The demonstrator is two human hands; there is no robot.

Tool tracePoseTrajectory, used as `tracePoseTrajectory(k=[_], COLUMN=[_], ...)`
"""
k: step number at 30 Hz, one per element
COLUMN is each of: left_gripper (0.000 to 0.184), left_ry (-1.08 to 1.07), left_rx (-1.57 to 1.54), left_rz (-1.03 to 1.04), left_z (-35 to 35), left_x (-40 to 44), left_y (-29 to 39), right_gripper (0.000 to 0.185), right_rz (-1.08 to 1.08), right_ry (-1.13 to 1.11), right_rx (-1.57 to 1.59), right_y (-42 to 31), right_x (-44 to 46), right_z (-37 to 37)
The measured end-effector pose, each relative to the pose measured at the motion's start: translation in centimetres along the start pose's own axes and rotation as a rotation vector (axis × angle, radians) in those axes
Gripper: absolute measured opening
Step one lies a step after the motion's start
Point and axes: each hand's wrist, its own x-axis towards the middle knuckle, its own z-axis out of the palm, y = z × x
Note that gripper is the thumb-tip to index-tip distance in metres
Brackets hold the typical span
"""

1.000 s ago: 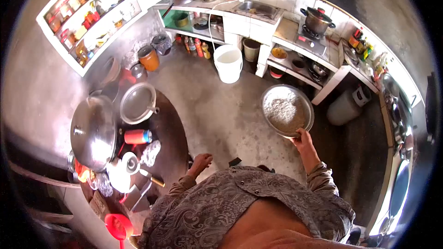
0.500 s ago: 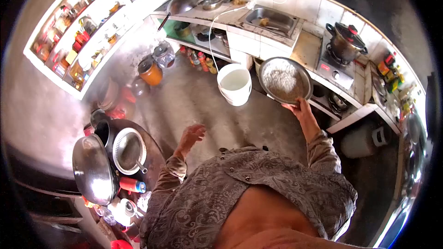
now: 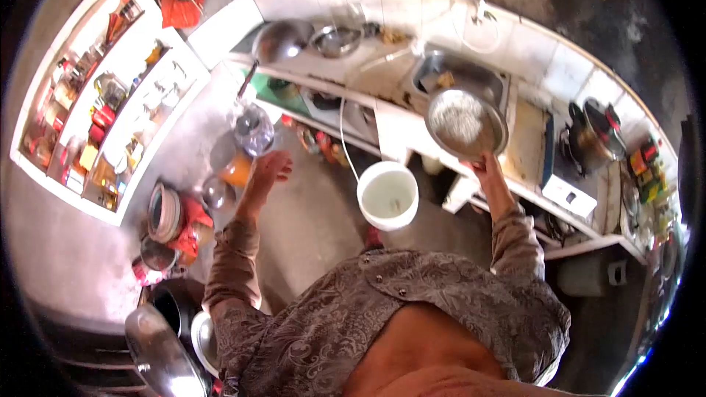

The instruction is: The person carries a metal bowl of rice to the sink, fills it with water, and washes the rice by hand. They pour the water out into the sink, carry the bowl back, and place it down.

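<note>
My right hand (image 3: 487,174) grips the near rim of a round metal bowl (image 3: 496,126), which is held out in front of the sink (image 3: 440,61). Whitish grains that look like rice (image 3: 456,116) lie in the bowl, mostly toward its far left side. Out to the left, my left hand (image 3: 269,169) hangs in the air with its fingers apart and nothing in it. Between my hands, on the floor, stands a white bucket (image 3: 413,200) with what looks like water inside. A thin white hose (image 3: 343,132) runs down toward the bucket.
A wok (image 3: 283,40) and a metal basin (image 3: 337,40) sit on the counter left of the sink. To the right, a dark pot (image 3: 599,136) stands on the stove. A clear jar (image 3: 254,130) is beyond my left hand. Wall shelves (image 3: 73,162) hold jars.
I have moved closer to the counter. The bowl has come toward the sink in my right hand. My left hand has swung farther forward and left.
</note>
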Motion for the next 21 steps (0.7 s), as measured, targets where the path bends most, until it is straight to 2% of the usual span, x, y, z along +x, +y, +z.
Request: tracePoseTrajectory(k=[1,3,4,6,8,10,11,12,13,14,15,16,17,18,20,21], left_gripper=[0.04,0.04,0.038,0.033,0.025,0.023,0.023,0.025,0.029,0.036,0.043,0.043,0.037,0.032,0.025,0.02], left_ry=[0.022,0.001,0.119,0.07,0.131,0.228,0.24,0.254,0.111,0.239,0.315,0.335,0.591,0.575,0.531,0.276], left_rx=[0.014,0.092,0.233,0.215,0.303,0.3,0.191,0.209,-0.02,0.253,0.43,0.316,0.772,0.794,0.838,0.383], left_rz=[0.029,0.094,0.075,0.304,0.31,0.382,0.411,0.472,0.666,0.707,0.656,0.66,0.742,0.647,0.461,0.724], left_z=[-1.3,-3.9,-4.5,-6.5,-7.6,-8.8,-8.9,-9.6,-10.7,-10.9,-10.6,-10.0,-10.5,-11.7,-14.7,-16.5], left_x=[4.1,12.2,15.9,22.8,30.0,36.5,38.5,41.3,44.3,45.8,46.3,47.4,49.8,52.7,57.7,60.4], left_y=[1.2,5.5,8.3,12.1,15.6,18.0,19.7,20.6,20.8,22.5,24.3,25.3,26.3,26.9,27.9,26.9], right_gripper=[0.016,0.015,0.014,0.016,0.012,0.021,0.022,0.022,0.024,0.026,0.028,0.03,0.032,0.034,0.034,0.034], right_rz=[0.042,0.04,-0.007,0.03,0.079,0.11,0.113,0.115,0.119,0.103,0.085,0.034,0.125,0.125,0.111,0.12], right_ry=[0.013,0.001,-0.008,0.135,0.26,0.285,0.326,0.367,0.387,0.338,0.289,0.143,0.326,0.41,0.305,0.361], right_rx=[0.011,0.093,0.124,0.16,0.158,0.236,0.213,0.189,0.164,0.13,0.096,0.079,0.106,0.1,0.074,0.095], right_y=[1.4,1.7,1.3,0.6,0.5,0.9,1.1,1.1,0.7,0.4,0.0,0.5,-0.7,-0.4,-0.5,-0.3], right_x=[3.5,4.8,3.7,4.2,5.4,7.0,7.7,8.2,8.5,8.4,8.2,9.1,8.9,9.7,9.9,10.0], right_z=[-1.7,-0.1,2.1,4.6,5.5,4.2,3.8,3.8,5.0,4.0,2.9,1.6,3.8,3.5,2.5,2.0])
